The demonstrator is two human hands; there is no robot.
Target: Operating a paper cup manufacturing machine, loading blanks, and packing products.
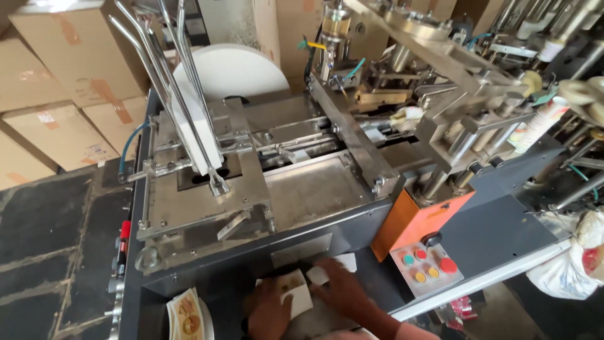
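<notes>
At the bottom of the view my left hand point(267, 308) and my right hand point(343, 293) rest on a small stack of white printed paper blanks point(296, 291) lying on the dark grey machine shelf point(239, 283). Both hands press on or grip the blanks; fingers partly cover them. Another pile of printed blanks point(187, 313) lies to the left of my left hand. Above stands the steel feed table point(308, 189) with slanted metal guide rods point(170, 82) holding white blanks.
An orange control box point(412, 217) with a panel of coloured push buttons point(428, 264) sits to the right. A large white paper roll point(236, 69) is behind the machine. Cardboard boxes point(56, 94) are stacked at the left. A white plastic bag point(576, 264) hangs at right.
</notes>
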